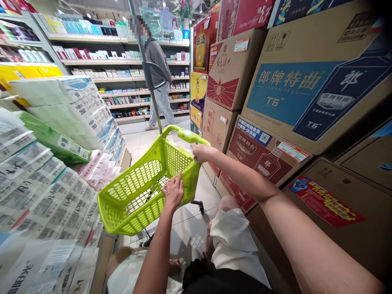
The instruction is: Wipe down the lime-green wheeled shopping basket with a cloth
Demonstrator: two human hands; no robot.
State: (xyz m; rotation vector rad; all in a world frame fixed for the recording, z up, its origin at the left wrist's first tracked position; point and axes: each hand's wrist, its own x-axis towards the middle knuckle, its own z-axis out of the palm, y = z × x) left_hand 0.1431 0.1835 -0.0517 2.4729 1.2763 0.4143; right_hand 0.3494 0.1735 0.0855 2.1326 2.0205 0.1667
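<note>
A lime-green plastic shopping cart (130, 196) stands at an angle before me, its basket bare inside. My right hand (204, 153) is closed around the cart's edge at the right end of its handle (191, 135). On the near side rim lies my left hand (173, 192), its index finger stretched forward and the other fingers partly bent over the rim. A grey upright pole (155, 106) rises from the cart's far end, with a dark holder (150, 75) on it. Below the basket, a dark wheel leg (199, 205) shows at the right.
Stacked cartons (275, 94) line the right side closely. At the left, piles of wrapped paper packs (45, 183) crowd the aisle. A person in grey (157, 61) walks past shelves (122, 79) of boxed goods ahead. Pale floor tiles (137, 141) run between.
</note>
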